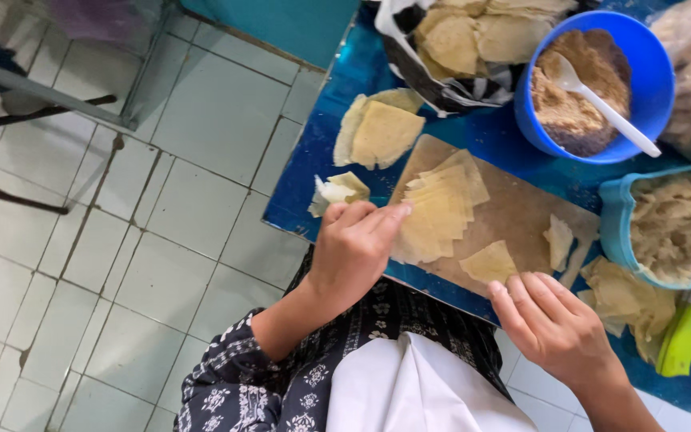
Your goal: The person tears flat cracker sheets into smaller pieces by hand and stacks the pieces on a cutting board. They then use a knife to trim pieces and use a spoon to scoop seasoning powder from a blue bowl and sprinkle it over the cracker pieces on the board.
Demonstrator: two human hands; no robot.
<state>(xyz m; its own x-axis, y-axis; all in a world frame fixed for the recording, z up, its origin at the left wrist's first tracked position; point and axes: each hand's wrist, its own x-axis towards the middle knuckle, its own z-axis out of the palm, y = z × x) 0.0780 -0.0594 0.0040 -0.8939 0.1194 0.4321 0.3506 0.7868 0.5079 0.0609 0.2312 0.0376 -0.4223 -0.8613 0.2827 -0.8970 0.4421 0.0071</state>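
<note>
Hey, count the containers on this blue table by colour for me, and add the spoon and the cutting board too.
Round blue plastic bowl: 1
Teal plastic tub: 1
Black-and-white plastic bag of wrappers: 1
White plastic spoon: 1
Brown wooden cutting board: 1
Total: 5

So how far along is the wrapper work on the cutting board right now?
Done: a few folded pieces lie on the wooden board. In hand: the left hand grips the edge of the fanned wrapper stack, and the right hand touches a single wrapper. Left: most of that stack, plus the brown filling in the blue bowl.
</note>
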